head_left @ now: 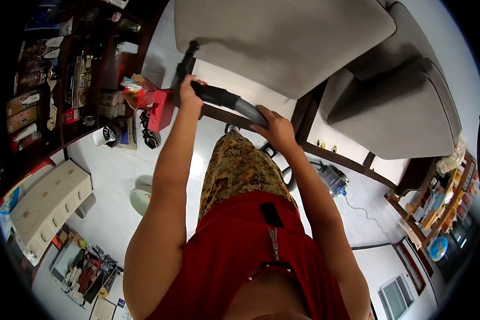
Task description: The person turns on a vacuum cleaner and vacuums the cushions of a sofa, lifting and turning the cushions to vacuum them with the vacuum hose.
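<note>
My left hand (pixel 189 95) is closed round the black handle of a vacuum cleaner hose (pixel 216 95). Farther back, my right hand (pixel 276 128) grips the ribbed grey part of that hose. A dark nozzle (pixel 185 66) extends beyond my left hand, with its tip over the lower left corner of a large grey-beige sofa cushion (pixel 282 42). I cannot tell whether the tip touches the fabric. Below the cushion, the pale sofa base (pixel 240 84) shows inside a dark wooden frame. The clear vacuum cleaner body (pixel 332 180) stands on the floor to my right.
Another grey cushion (pixel 394 106) leans on the sofa at right. A red box (pixel 157 109) with items on top stands left of the sofa. Crowded dark shelves (pixel 85 69) line the left. A round pale bin (pixel 140 200) and a power cord (pixel 365 213) are on the floor.
</note>
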A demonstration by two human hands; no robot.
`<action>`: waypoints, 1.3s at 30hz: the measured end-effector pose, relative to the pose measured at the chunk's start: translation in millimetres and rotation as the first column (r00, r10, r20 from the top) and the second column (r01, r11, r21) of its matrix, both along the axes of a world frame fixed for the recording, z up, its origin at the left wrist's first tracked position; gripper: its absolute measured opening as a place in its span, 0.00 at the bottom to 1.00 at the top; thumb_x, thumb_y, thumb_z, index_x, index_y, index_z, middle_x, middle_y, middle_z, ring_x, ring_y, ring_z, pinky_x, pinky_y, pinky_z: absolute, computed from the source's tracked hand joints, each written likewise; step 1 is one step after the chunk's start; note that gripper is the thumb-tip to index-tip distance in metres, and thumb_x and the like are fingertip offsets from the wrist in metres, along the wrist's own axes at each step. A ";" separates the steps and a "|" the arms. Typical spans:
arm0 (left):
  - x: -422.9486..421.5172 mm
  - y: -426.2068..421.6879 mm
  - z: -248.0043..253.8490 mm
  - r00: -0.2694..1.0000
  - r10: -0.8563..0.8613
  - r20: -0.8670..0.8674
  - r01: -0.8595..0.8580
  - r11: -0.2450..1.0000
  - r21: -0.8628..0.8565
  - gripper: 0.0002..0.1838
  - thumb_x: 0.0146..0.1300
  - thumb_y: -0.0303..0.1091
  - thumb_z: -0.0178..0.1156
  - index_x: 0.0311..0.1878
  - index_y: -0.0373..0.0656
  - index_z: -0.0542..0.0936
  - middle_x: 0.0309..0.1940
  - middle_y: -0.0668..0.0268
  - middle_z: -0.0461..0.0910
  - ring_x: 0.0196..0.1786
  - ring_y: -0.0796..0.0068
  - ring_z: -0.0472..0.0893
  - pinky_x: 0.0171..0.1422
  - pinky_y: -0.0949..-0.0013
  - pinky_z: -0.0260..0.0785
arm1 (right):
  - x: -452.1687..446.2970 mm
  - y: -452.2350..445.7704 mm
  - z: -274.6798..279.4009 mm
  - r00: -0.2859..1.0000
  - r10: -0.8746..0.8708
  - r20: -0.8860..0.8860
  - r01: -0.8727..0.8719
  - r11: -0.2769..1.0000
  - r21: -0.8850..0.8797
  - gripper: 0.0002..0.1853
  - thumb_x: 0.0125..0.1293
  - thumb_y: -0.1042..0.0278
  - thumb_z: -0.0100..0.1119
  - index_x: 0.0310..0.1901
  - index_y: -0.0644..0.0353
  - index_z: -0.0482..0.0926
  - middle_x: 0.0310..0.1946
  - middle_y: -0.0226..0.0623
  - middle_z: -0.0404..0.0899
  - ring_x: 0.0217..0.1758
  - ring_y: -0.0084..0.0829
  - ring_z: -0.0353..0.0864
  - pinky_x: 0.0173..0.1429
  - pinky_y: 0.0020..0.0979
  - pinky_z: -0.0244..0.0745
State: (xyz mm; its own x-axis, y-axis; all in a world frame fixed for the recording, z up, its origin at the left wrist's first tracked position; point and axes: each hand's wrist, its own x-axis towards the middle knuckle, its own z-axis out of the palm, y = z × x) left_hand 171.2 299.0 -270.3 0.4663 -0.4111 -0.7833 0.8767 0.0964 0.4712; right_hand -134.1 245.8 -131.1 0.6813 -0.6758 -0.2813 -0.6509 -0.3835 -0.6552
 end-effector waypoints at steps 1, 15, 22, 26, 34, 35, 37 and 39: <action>27.2 -0.9 -4.5 1.000 0.024 0.019 -0.024 1.000 -0.019 0.08 0.55 0.31 0.61 0.28 0.44 0.70 0.17 0.63 0.70 0.23 0.61 0.75 0.37 0.55 0.76 | 23.8 -4.5 -6.4 1.000 0.007 0.023 -0.006 0.999 -0.034 0.31 0.57 0.52 0.71 0.62 0.51 0.75 0.38 0.46 0.84 0.38 0.47 0.85 0.43 0.43 0.80; 77.8 -30.1 -86.0 0.997 0.077 0.018 -0.078 0.995 0.067 0.08 0.52 0.30 0.62 0.27 0.43 0.71 0.21 0.60 0.71 0.26 0.56 0.76 0.41 0.50 0.76 | 85.2 -34.4 -44.6 0.993 -0.014 -0.121 0.007 0.998 -0.059 0.33 0.58 0.51 0.70 0.64 0.53 0.74 0.38 0.47 0.84 0.38 0.48 0.85 0.42 0.44 0.78; -8.4 -33.2 -70.2 0.989 0.130 -0.069 -0.118 0.981 0.155 0.09 0.54 0.29 0.61 0.31 0.40 0.70 0.21 0.61 0.69 0.20 0.61 0.72 0.32 0.53 0.77 | 17.1 -15.2 -32.5 0.986 -0.070 -0.152 0.066 0.997 -0.031 0.34 0.58 0.51 0.70 0.65 0.54 0.73 0.42 0.48 0.85 0.40 0.48 0.85 0.44 0.43 0.79; -75.2 -40.7 -72.3 0.979 0.168 -0.118 -0.146 0.974 0.176 0.09 0.54 0.28 0.61 0.32 0.38 0.70 0.20 0.61 0.69 0.19 0.61 0.72 0.31 0.54 0.77 | -40.0 -7.6 -31.1 0.975 -0.097 -0.201 0.079 0.992 -0.094 0.34 0.59 0.50 0.70 0.65 0.54 0.73 0.42 0.47 0.85 0.40 0.45 0.86 0.43 0.41 0.81; -204.5 -38.0 -62.8 0.954 0.130 -0.271 -0.094 0.985 0.142 0.09 0.56 0.28 0.60 0.31 0.41 0.69 0.20 0.63 0.68 0.20 0.63 0.71 0.32 0.54 0.75 | -141.2 13.1 5.2 0.937 -0.189 -0.295 0.167 0.981 -0.099 0.33 0.58 0.52 0.71 0.65 0.51 0.74 0.42 0.46 0.85 0.40 0.47 0.86 0.42 0.43 0.80; -220.5 -36.4 -61.8 0.952 0.112 -0.285 -0.077 0.988 0.131 0.09 0.56 0.28 0.60 0.31 0.41 0.69 0.20 0.63 0.68 0.20 0.64 0.71 0.32 0.54 0.75 | -154.3 18.0 9.2 0.929 -0.199 -0.311 0.176 0.979 -0.101 0.34 0.57 0.53 0.72 0.65 0.50 0.73 0.42 0.47 0.84 0.41 0.47 0.86 0.43 0.43 0.80; -251.0 -33.7 -54.8 0.938 0.077 -0.338 -0.035 0.991 0.128 0.08 0.56 0.28 0.60 0.30 0.41 0.69 0.19 0.63 0.67 0.20 0.64 0.71 0.33 0.55 0.75 | -182.0 29.9 15.1 0.927 -0.227 -0.298 0.198 0.972 -0.123 0.35 0.56 0.54 0.73 0.65 0.49 0.73 0.42 0.47 0.84 0.41 0.48 0.86 0.43 0.43 0.80; -280.0 -31.0 -51.6 0.928 0.033 -0.372 0.010 0.994 0.113 0.09 0.55 0.28 0.61 0.29 0.42 0.69 0.19 0.63 0.67 0.20 0.64 0.71 0.33 0.55 0.76 | -204.8 40.3 22.7 0.919 -0.257 -0.298 0.232 0.966 -0.118 0.34 0.56 0.55 0.73 0.65 0.50 0.73 0.42 0.48 0.84 0.42 0.48 0.86 0.44 0.43 0.80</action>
State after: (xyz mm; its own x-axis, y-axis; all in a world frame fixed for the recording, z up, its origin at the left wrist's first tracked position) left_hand -108.8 268.0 -321.9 0.1359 -0.3079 -0.9417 0.9902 0.0739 0.1187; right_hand -338.8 286.1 -108.5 0.3803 -0.8387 -0.3898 -0.8957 -0.2289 -0.3812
